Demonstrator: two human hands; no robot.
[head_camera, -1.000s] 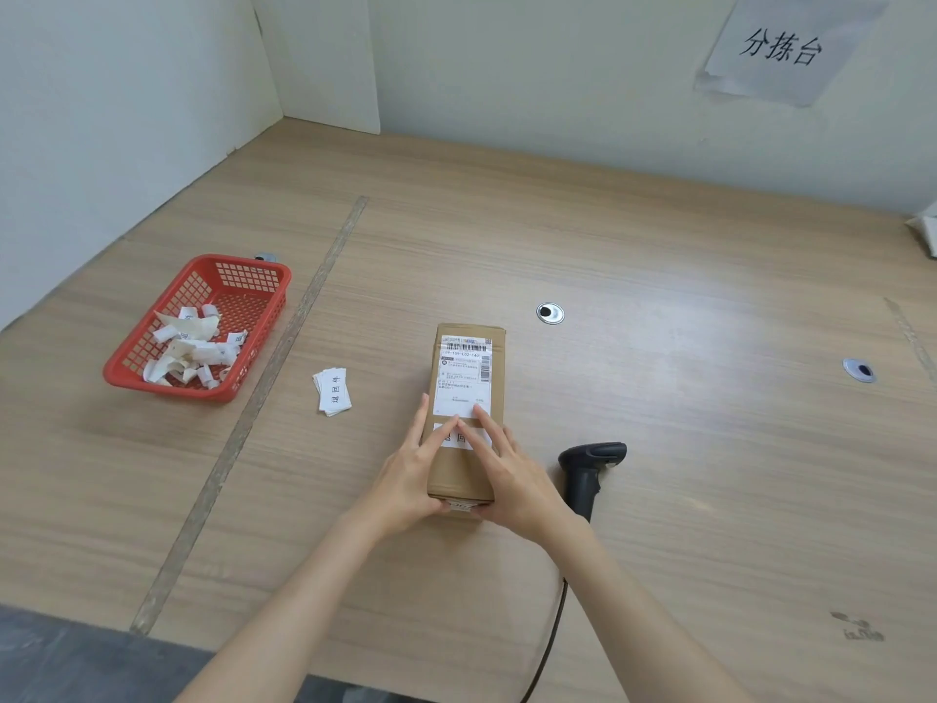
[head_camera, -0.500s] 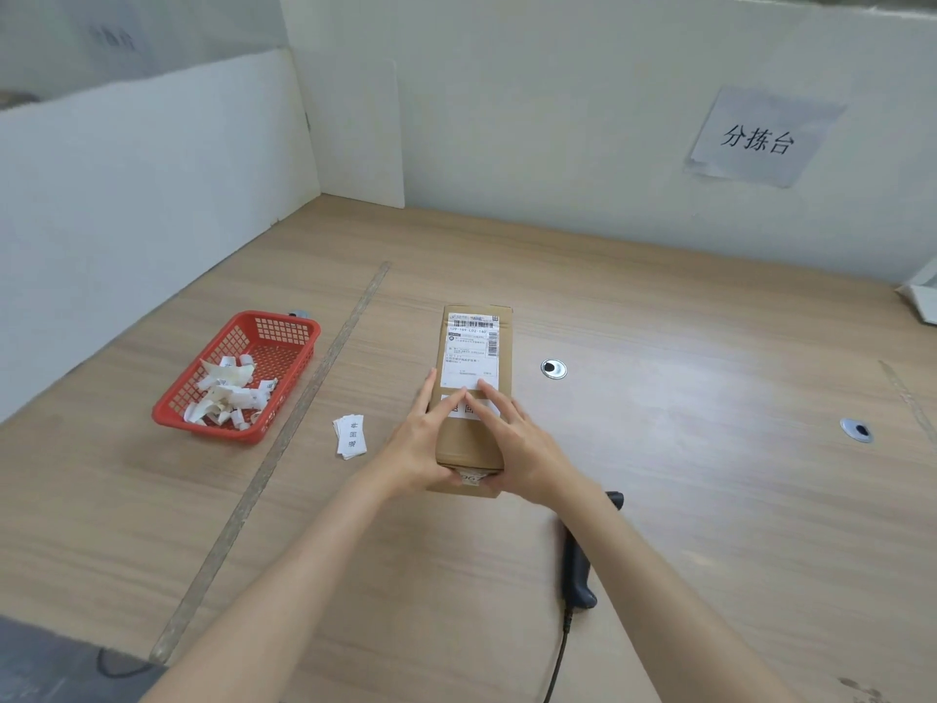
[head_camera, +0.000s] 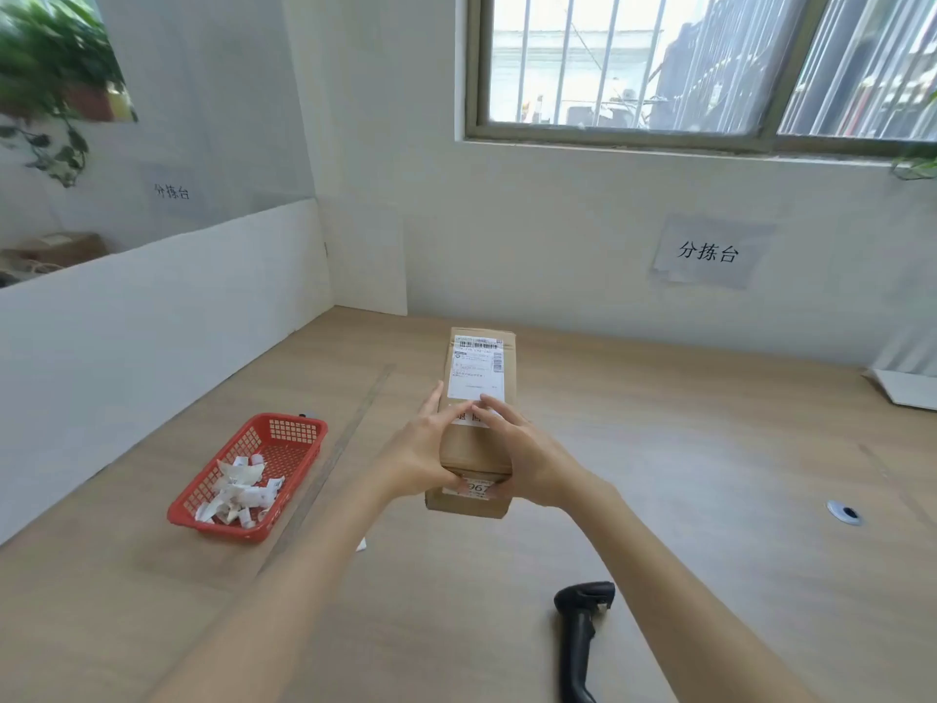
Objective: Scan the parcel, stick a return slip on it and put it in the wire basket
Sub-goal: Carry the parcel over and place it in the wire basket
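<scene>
Both bare forearms reach from the bottom edge toward mid-frame. The left hand [head_camera: 418, 456] and right hand [head_camera: 527, 456] face each other, palms inward, fingers curled, index fingertips nearly meeting above.

Brown cardboard parcel [head_camera: 479, 428], its white label [head_camera: 475, 375] striped with black barcode lines. Red mesh basket [head_camera: 296, 461] full of white paper scraps [head_camera: 238, 492]. Black scanner [head_camera: 580, 634] lying on pale wood-grain table [head_camera: 710, 499].

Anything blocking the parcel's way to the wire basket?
Cannot judge: no wire basket is in view. Both hands, left and right, hold the parcel above the table. The only basket visible is the red plastic one, left.
</scene>
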